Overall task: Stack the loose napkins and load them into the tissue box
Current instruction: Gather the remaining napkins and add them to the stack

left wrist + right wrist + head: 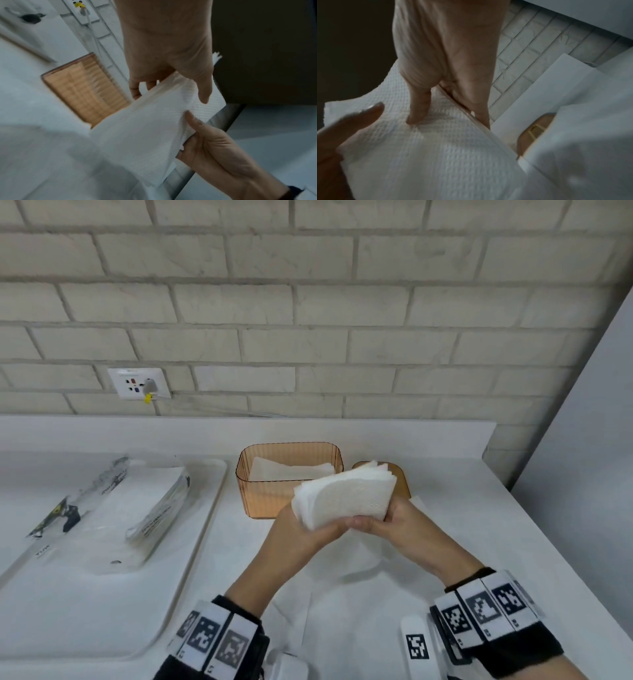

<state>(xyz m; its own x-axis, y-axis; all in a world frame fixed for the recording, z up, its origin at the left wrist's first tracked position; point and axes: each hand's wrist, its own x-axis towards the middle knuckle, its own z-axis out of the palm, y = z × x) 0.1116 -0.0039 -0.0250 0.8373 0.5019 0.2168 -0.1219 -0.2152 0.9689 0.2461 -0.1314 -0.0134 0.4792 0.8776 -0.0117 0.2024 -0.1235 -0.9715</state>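
While both hands, left [301, 529] & right [394, 520], pinch the napkins [346, 494] upright, I square edges so they'll fit the box [260, 494].

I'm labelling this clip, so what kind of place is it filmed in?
Probably a kitchen or pantry counter: a white countertop against a whitewashed brick wall, a wall socket just above it, and a white tray on the left.

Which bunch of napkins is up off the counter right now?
The fanned stack of napkins held in both hands, left hand and right hand. The other napkins lie inside the amber tissue box.
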